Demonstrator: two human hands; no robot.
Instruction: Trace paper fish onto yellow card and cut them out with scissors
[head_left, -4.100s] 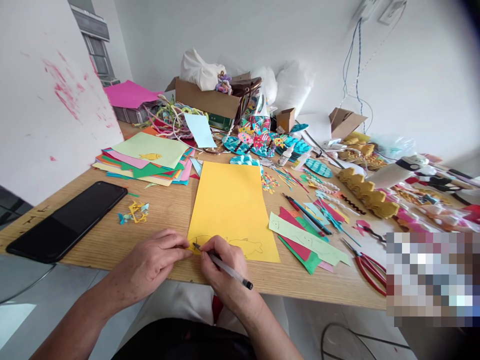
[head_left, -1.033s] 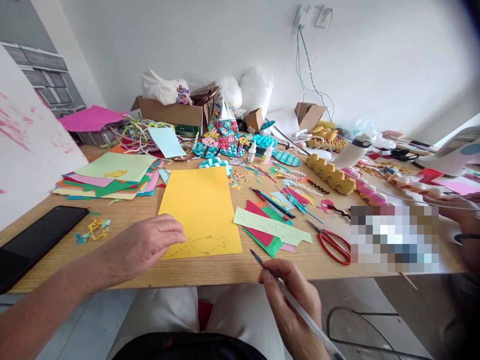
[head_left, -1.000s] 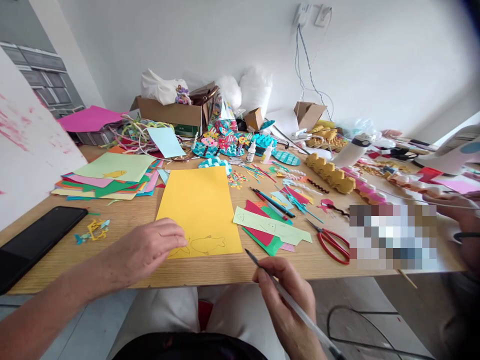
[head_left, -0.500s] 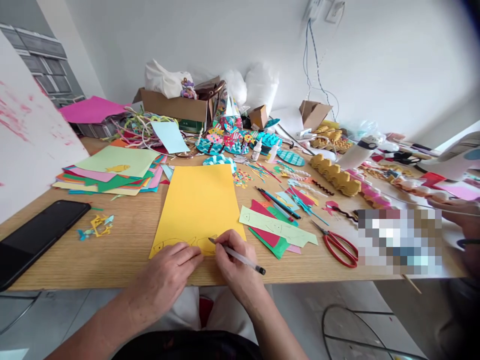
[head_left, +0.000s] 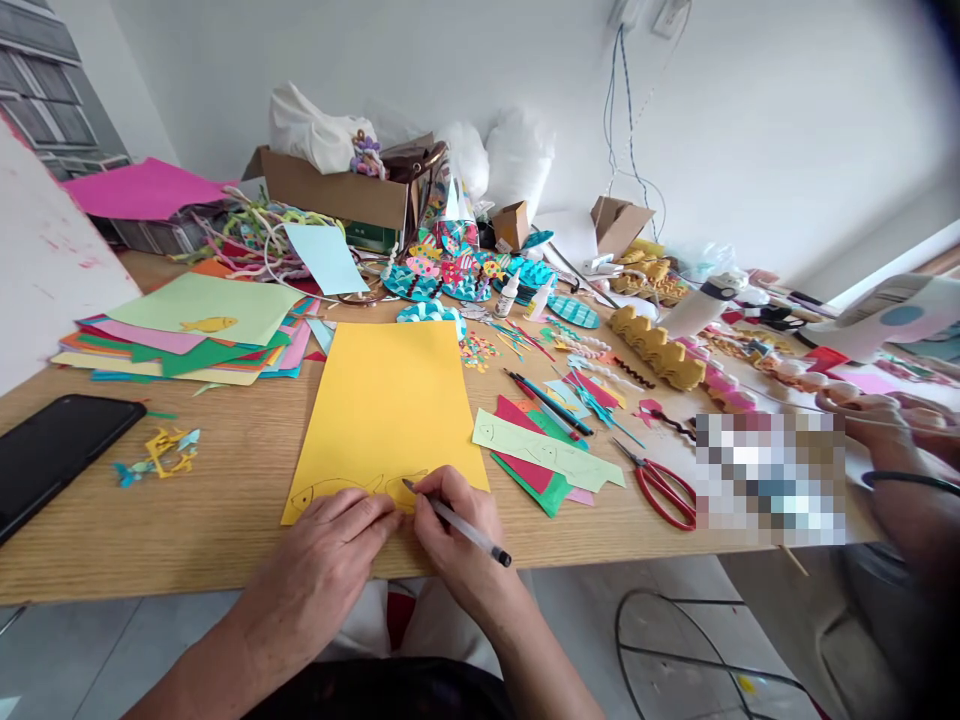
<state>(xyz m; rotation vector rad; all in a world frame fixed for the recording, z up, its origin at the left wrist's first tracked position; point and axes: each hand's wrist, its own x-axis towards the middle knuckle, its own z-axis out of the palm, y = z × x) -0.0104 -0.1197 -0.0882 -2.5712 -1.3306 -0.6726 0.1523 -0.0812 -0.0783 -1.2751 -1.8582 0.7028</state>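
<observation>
A yellow sheet of paper [head_left: 394, 400] lies in front of me, with fish outlines drawn in black along its near edge. My right hand [head_left: 463, 535] grips a pen [head_left: 469, 532], its tip touching the paper at the second fish outline. Flat across the near edge of the sheet rests my left hand [head_left: 330, 550], fingers stretched out and holding nothing, covering part of the first fish. Just right of the sheet is a pale green paper strip [head_left: 544, 450] with fish drawn on it.
Red-handled scissors [head_left: 666, 490] lie to the right, near several pens [head_left: 551, 402]. A stack of coloured paper [head_left: 202, 320], a phone [head_left: 64, 450] and yellow scraps [head_left: 169, 450] are on the left. Another person's hand [head_left: 874, 430] is at the far right, beside a blurred patch.
The view has shifted slightly, so most things sit further left. My right hand keeps the pen on the paper at the second fish; my left hand stays flat on the sheet.
</observation>
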